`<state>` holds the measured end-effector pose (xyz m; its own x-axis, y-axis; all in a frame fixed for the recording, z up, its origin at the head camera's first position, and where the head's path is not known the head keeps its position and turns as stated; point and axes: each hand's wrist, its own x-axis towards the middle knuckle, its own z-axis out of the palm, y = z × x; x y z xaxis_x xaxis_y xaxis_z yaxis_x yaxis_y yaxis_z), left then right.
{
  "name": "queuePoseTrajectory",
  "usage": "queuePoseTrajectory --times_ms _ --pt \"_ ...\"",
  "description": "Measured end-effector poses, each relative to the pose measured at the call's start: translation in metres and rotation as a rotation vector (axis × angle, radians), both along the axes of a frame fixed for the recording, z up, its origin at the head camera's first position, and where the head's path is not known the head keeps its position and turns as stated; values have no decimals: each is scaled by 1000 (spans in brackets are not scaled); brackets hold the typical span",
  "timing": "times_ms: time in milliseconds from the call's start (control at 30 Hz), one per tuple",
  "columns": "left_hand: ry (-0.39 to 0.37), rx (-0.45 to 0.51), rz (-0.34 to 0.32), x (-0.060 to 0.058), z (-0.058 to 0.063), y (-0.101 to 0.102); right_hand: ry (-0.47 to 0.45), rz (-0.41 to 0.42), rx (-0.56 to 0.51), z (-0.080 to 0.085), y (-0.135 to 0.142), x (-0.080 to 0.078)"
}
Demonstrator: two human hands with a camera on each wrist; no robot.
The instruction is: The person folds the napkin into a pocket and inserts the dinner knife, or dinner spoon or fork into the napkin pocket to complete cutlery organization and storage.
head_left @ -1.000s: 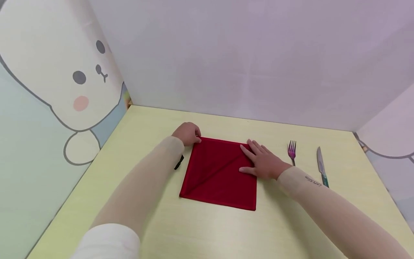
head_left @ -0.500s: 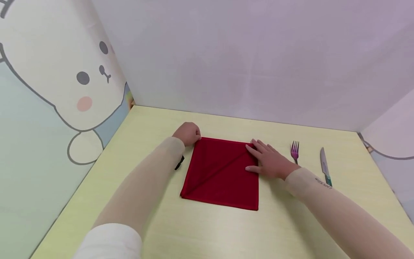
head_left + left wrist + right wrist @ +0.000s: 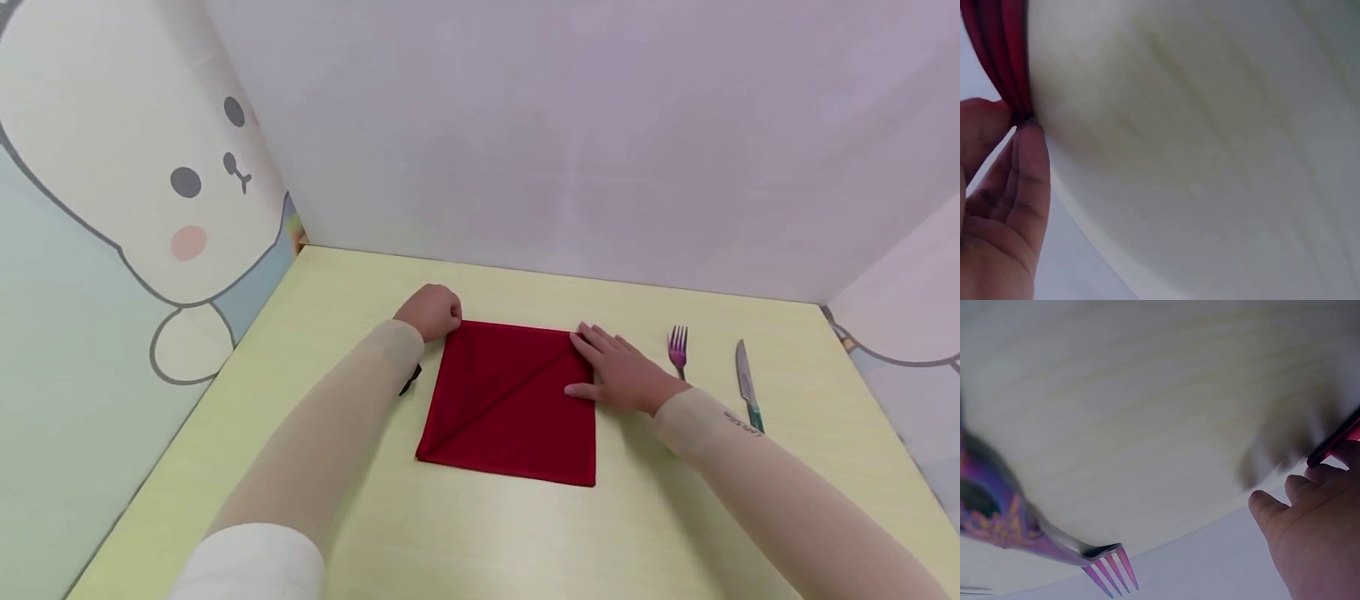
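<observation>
A red cloth napkin, folded into a square with a diagonal crease across it, lies in the middle of the table. My left hand is at its far left corner. In the left wrist view the thumb and fingers of that hand pinch the gathered layers of the napkin. Over the far right corner my right hand rests with spread, straight fingers. The right wrist view has this hand at the napkin's dark red edge.
To the right of my right hand lie a fork with purple tines and a knife with a green handle. A small black item shows beside my left forearm. The pale wooden table ends at a light wall behind.
The view shifts slightly. My right hand has slid a little to the right toward the napkin's edge; the left hand stays at its corner.
</observation>
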<state>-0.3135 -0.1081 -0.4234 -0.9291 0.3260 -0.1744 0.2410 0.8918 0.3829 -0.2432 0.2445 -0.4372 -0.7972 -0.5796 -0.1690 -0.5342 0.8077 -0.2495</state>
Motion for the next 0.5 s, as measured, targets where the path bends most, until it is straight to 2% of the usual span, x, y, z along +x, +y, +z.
queuePoseTrajectory --times_ms 233,500 --pt "12 -15 3 -2 -3 3 -1 -11 3 -6 3 -3" --pt "57 -118 -39 -4 1 11 -28 -30 5 1 2 1"
